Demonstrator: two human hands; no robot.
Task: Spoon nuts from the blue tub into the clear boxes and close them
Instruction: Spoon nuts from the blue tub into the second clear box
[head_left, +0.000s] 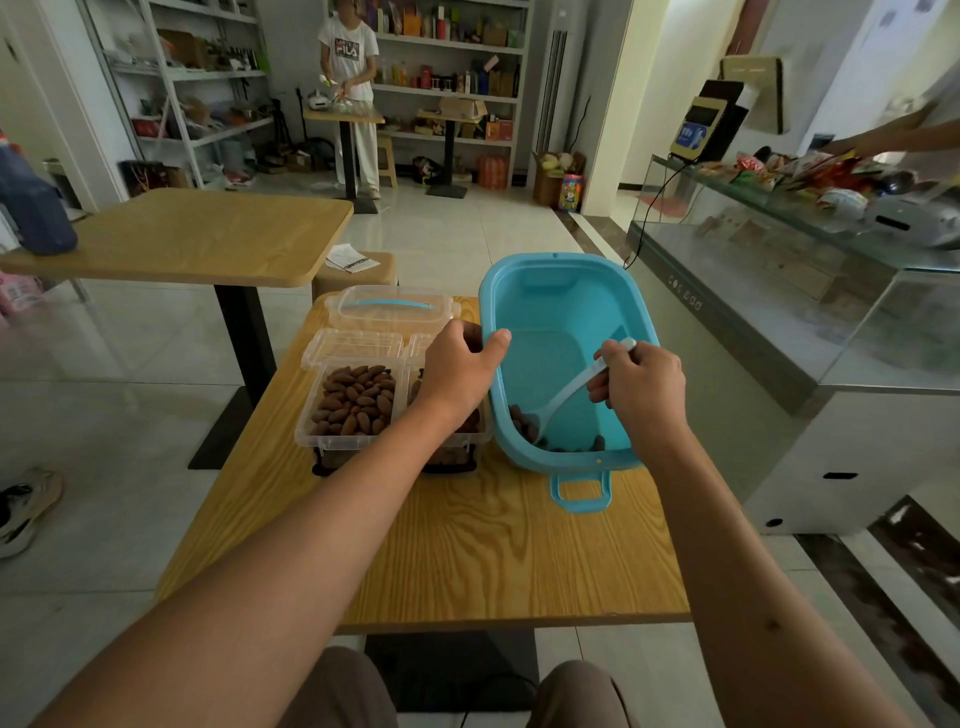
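The blue tub (561, 317) stands tilted on the right of the wooden table (467, 551), with a few brown nuts (519, 421) left in its near corner. My left hand (460, 371) grips the tub's left rim. My right hand (641, 387) holds a white spoon (563, 397) whose bowl lies among those nuts. Left of the tub stands a clear box (349, 400) full of nuts, its lid folded back. A second clear box (457, 441) beside it is largely hidden under my left forearm.
A larger clear lidded box with a blue handle (397, 307) sits behind the two boxes. Another wooden table (197, 234) stands to the left. A glass counter (810, 291) runs along the right. One person stands at the far shelves; someone's arm reaches over the counter.
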